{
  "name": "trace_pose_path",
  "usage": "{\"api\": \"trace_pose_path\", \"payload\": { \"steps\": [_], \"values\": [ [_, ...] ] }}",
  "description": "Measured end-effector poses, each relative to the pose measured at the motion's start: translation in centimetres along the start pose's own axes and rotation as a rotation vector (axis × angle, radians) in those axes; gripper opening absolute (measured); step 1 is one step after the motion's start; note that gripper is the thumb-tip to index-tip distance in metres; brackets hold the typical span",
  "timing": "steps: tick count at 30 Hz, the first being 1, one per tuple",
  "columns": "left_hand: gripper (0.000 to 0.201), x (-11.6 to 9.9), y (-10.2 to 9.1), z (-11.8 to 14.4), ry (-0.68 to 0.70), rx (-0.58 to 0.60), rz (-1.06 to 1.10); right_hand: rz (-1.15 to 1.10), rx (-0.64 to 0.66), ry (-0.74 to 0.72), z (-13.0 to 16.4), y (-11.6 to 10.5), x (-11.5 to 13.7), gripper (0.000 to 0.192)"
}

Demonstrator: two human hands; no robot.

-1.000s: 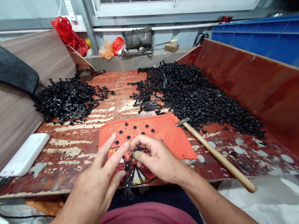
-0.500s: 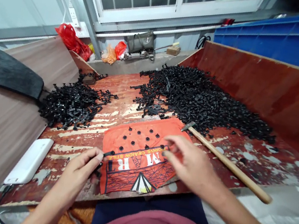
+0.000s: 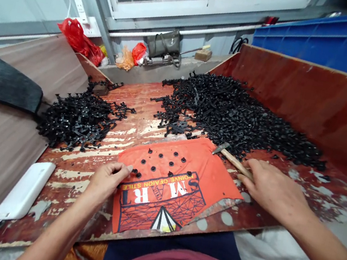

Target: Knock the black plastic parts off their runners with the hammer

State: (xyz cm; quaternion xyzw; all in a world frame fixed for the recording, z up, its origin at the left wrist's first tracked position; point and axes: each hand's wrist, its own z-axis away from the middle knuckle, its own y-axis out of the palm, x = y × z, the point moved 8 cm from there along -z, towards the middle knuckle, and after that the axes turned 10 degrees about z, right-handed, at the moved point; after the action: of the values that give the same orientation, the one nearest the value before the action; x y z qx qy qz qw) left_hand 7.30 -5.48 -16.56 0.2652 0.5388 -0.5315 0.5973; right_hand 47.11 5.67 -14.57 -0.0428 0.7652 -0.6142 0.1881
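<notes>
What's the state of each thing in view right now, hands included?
left hand: on the orange cloth's left edge, fingers curled
right hand: on the hammer handle
hammer: lying flat, head at the cloth's corner
orange cloth: spread flat, small black rings on it
large black parts pile: loose heap
small black parts pile: loose heap
white power bank: flat, cable plugged in

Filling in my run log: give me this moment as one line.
left hand: fingertips on orange cloth edge | right hand: closed over hammer handle | small black parts: on cloth | black piles: behind
</notes>
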Motion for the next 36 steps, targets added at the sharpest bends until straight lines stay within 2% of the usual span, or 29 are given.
{"api": "trace_pose_path", "payload": {
  "steps": [4, 8, 11, 14, 17, 20, 23, 25, 28, 31, 36],
  "values": [
    [0.040, 0.1, 0.1, -0.8, 0.141, 0.020, -0.125, -0.065, 0.179, 0.029, -1.1, 2.3, -1.4, 0.017],
    [0.041, 0.4, 0.0, -1.4, 0.268, 0.031, -0.294, -0.148, 0.255, 0.056, -1.3, 3.4, -2.2, 0.024],
    [0.042, 0.4, -0.1, -1.4, 0.301, 0.021, -0.351, -0.232, 0.229, 0.128, -0.8, 3.0, -3.2, 0.020],
    [0.042, 0.3, -0.1, -1.1, 0.303, 0.011, -0.363, -0.379, 0.178, 0.175, -0.1, 1.1, -3.3, 0.029],
    [0.041, 0.0, -0.1, -0.8, 0.314, -0.009, -0.377, -0.616, 0.131, 0.035, 0.6, -2.2, -0.1, 0.041],
    [0.040, 0.1, -0.1, -0.6, 0.338, -0.021, -0.375, -0.824, 0.169, -0.153, 1.3, -5.2, 5.4, 0.047],
    [0.038, 0.4, -0.2, -0.6, 0.355, -0.027, -0.327, -0.921, 0.281, -0.291, 2.0, -6.4, 10.9, 0.044],
    [0.037, 0.6, -0.3, -0.6, 0.366, -0.043, -0.300, -0.956, 0.306, -0.329, 2.1, -6.7, 13.3, 0.042],
    [0.035, 0.6, -0.4, -0.4, 0.376, -0.078, -0.317, -0.974, 0.326, -0.319, 2.0, -6.3, 14.8, 0.038],
    [0.036, 0.5, -0.4, -0.2, 0.391, -0.099, -0.362, -0.957, 0.317, -0.269, 1.7, -6.0, 14.6, 0.035],
    [0.036, 0.3, -0.1, -0.1, 0.405, -0.103, -0.330, -0.792, 0.342, -0.308, 2.1, -5.7, 15.1, 0.025]
  ]
}}
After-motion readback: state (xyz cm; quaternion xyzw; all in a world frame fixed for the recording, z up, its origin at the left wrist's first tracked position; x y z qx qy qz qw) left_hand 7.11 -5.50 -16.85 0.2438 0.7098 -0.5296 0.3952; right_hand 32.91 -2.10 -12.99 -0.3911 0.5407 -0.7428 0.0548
